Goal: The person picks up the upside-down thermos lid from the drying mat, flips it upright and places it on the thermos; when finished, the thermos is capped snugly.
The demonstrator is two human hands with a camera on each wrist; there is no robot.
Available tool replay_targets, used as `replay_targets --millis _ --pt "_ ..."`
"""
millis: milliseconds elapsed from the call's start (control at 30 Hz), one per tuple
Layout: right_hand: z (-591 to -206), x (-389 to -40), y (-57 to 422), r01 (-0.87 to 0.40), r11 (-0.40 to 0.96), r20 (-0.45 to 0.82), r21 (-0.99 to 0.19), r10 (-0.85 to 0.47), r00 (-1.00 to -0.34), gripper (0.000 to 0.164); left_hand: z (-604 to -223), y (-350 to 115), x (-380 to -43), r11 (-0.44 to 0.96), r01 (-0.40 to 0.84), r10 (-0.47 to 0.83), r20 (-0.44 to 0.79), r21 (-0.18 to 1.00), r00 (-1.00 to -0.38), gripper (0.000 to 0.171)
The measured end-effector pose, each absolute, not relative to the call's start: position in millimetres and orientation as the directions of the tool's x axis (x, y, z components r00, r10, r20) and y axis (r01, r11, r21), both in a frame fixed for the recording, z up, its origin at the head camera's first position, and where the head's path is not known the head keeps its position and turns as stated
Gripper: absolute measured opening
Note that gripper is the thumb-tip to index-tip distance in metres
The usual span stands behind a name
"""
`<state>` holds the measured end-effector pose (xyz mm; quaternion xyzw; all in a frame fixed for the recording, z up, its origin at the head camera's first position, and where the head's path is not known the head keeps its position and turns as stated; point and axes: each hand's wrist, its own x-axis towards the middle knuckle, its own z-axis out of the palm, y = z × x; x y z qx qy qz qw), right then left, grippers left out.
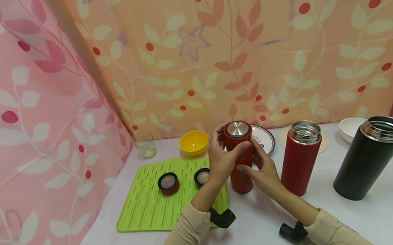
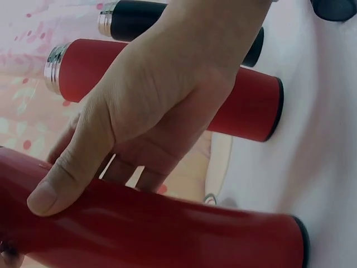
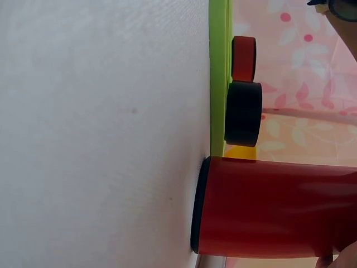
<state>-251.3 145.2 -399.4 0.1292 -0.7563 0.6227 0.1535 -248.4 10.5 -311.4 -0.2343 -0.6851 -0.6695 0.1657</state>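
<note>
A red thermos (image 1: 242, 169) stands upright on the table, its steel-topped lid (image 1: 238, 128) on its mouth. My left hand (image 1: 221, 152) grips the thermos's upper part, thumb across the front just below the lid. Lower on the body, my right hand (image 1: 264, 169) holds it from the right side, and in the left wrist view that right hand (image 2: 150, 95) has its thumb along the red wall. The right wrist view shows the red thermos (image 3: 268, 206) with its dark base at the table surface. Most fingers behind the thermos are hidden.
Right of it stand an open red thermos (image 1: 301, 163) and a larger open black thermos (image 1: 365, 164). Two lids, one red (image 1: 168, 183) and one black (image 1: 201, 177), lie on a green mat (image 1: 144, 209). A yellow bowl (image 1: 193, 143), glass (image 1: 146, 146) and plate (image 1: 265, 139) are behind.
</note>
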Motion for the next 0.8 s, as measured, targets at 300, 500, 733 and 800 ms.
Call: replay_targets --millis 300,500,733,800 --pt "-398.9 -250.9 144.4 -0.402 0.193 0.410 -0.895 0.000 -0.912 0.086 -315.7 2.1 -251.2 -0.058 0.577 0.189 0.576 0.815 -0.795 0.052" --pt "-399.8 -251.1 144.6 -0.396 0.197 0.404 -0.897 0.000 -0.915 0.085 -312.0 3.5 -246.8 -0.008 0.561 0.172 0.554 0.828 -0.815 0.059" --pt "-397.8 -250.4 144.1 -0.383 0.212 0.392 -0.899 -0.002 -0.920 0.087 -306.2 10.0 -243.5 0.119 0.576 0.108 0.566 0.809 -0.817 0.063" --pt "-397.6 -250.7 144.1 -0.386 0.220 0.396 -0.896 0.002 -0.918 0.087 -306.4 8.5 -244.5 0.116 0.582 0.129 0.568 0.805 -0.813 0.061"
